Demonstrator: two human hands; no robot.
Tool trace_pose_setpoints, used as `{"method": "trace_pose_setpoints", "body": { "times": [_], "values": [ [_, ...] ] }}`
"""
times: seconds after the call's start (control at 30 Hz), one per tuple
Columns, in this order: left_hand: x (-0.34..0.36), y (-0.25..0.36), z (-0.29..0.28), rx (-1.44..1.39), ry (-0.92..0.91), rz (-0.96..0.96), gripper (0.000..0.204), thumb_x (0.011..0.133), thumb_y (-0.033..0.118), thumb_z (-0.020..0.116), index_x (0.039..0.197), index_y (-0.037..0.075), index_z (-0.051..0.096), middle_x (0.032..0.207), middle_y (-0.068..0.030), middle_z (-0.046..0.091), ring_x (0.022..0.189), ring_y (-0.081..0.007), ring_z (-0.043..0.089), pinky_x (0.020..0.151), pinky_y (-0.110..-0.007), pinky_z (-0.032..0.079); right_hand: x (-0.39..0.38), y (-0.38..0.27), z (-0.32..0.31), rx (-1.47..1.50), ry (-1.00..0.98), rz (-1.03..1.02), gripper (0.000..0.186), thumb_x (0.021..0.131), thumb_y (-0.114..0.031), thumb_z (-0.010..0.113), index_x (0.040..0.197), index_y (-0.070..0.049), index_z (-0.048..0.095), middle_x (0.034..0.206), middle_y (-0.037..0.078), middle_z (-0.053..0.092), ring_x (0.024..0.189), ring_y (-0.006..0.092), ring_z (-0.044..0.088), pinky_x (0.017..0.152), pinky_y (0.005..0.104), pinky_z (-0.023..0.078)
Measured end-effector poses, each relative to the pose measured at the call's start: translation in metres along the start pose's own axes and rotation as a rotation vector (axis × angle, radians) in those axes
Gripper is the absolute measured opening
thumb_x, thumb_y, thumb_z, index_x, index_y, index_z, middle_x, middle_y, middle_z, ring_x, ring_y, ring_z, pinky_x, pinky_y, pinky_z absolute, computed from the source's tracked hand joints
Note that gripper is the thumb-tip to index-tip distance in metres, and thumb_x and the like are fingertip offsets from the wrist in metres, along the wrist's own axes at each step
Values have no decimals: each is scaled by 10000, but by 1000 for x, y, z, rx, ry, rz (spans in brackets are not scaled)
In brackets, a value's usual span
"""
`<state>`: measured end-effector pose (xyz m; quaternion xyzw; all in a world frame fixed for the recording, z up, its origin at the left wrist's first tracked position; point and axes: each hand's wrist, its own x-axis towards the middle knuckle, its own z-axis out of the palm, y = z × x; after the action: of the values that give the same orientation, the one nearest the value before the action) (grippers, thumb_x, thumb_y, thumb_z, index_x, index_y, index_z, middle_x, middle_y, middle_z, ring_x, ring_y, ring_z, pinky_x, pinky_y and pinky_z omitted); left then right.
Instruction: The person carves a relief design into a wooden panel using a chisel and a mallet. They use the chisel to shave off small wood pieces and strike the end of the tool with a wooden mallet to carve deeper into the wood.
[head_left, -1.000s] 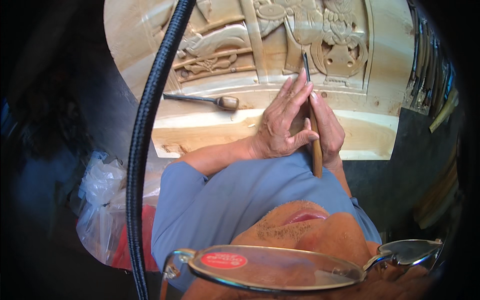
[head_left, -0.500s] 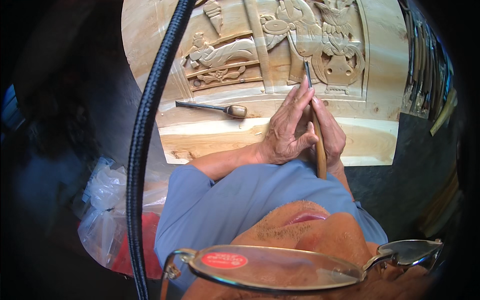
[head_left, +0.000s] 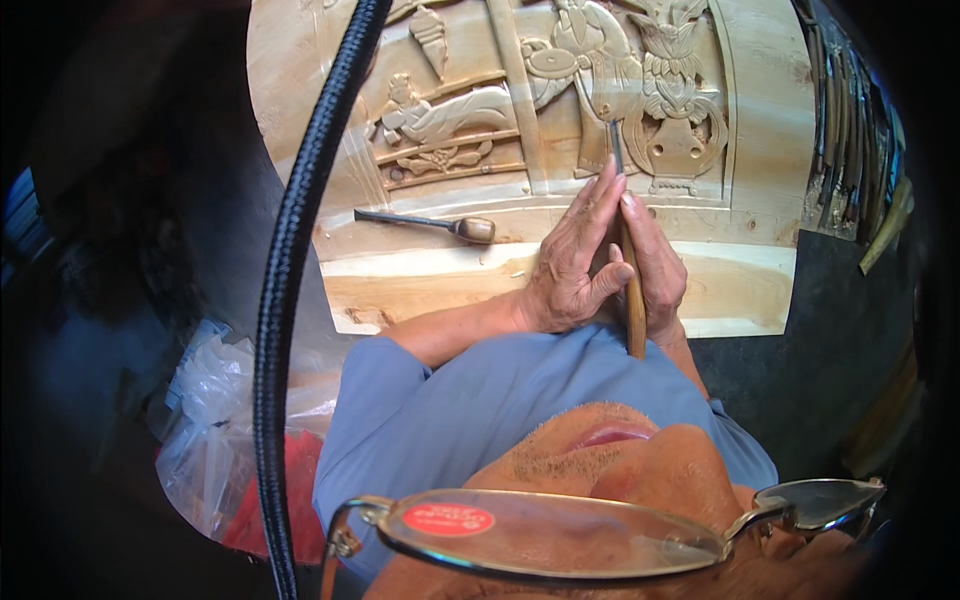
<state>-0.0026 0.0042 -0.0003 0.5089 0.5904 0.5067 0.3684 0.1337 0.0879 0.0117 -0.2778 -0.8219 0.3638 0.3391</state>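
With the joined hands as the clock's centre and 12 o'clock pointing straight ahead, a pair of glasses (head_left: 560, 540) is sitting nearest, at 6 o'clock. A blue-grey shirt (head_left: 480, 390) is showing just beyond, and the butt of a long chisel (head_left: 635, 305) is reaching its edge; whether it is pressing there, one view is not telling. A plastic bag (head_left: 215, 385) is slumping at 8 o'clock.

The left hand (head_left: 572, 262) is holding its fingers nearly straight and narrow together along the chisel, its thumb lying over the wooden handle. The right hand (head_left: 655, 270) is closing on the handle's other side; its lower fingers are hiding, so their curl cannot be told.

A spare chisel (head_left: 474, 230) is lying at 9 o'clock on the pale board (head_left: 700, 270). The long chisel is pointing to 12 o'clock, its tip meeting the carving (head_left: 605, 85) beside a round shape with 2 holes; how deep it is biting cannot be told. More tools (head_left: 845, 130) are lining up at 2 o'clock.

Working well here probably means letting the left fingers steer close to the blade, steadying the handle with the right, and taking thin, short shavings, since slipping could be scarring the neighbouring relief.
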Motion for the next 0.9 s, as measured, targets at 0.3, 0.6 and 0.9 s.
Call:
{"method": "trace_pose_setpoints", "body": {
  "times": [0.3,0.6,0.9],
  "values": [
    [0,2,2,123,-32,301,943,959,730,633,1463,-64,558,1496,-348,567,1351,-478,621,1096,-495,538,-25,2,-33,-111,118,-43,359,874,31,764,1230,54,733,1078,285,770,972,426,787,860,434,645],
    [-5,4,6,259,99,192,787,985,622,659,1413,-36,613,1450,-324,617,1272,-483,665,1118,-534,517,-27,-10,-33,-95,-80,-37,425,871,-119,807,1247,63,727,1103,261,766,1031,452,764,921,484,634],
    [-7,2,4,329,123,203,816,1000,666,603,1395,-48,625,1431,-347,619,1300,-474,651,1169,-570,455,-33,-3,-21,-167,-89,-87,520,834,-92,796,1319,65,690,1141,266,754,1074,448,756,939,491,629]
  ]
}}
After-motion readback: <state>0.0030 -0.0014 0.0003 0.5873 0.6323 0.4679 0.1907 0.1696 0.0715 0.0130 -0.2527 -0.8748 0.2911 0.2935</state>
